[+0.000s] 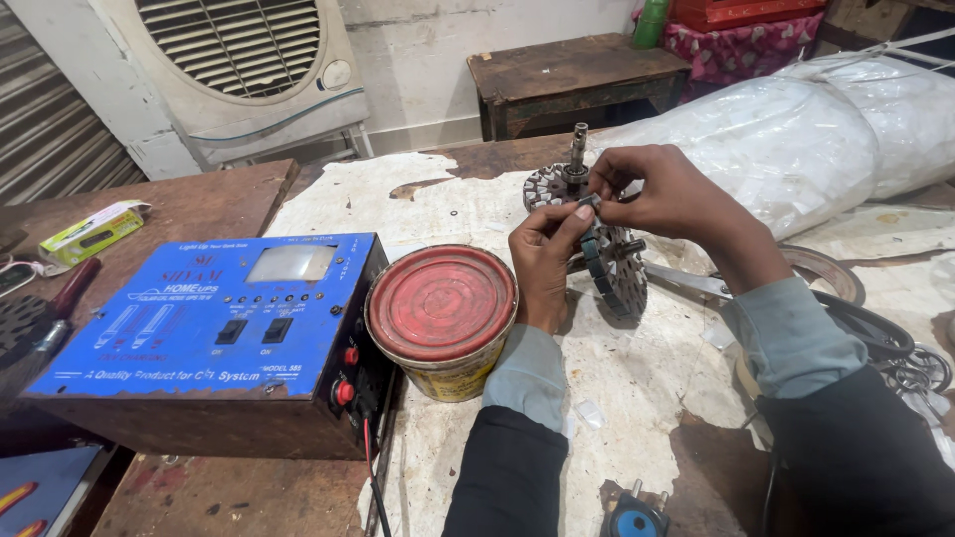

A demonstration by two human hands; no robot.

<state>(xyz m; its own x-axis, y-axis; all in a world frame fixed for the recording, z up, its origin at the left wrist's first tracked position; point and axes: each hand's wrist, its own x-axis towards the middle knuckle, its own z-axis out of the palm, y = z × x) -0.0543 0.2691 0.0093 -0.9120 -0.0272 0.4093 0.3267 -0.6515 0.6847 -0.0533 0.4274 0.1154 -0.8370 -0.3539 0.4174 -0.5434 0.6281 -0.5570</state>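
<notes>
Steel stator [622, 268] between pinched fingers [572, 214]

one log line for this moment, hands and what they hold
left hand: grips slotted stator core | right hand: pinches small strip at core top | beside: red-lidded tin, blue box

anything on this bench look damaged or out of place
The pale covering on the workbench is torn and stained, with bare brown wood showing through in patches near the front edge. A blue plug lies loose there. Both hands, left hand and right hand, pinch a small part at the slotted metal core, which looks intact.
</notes>
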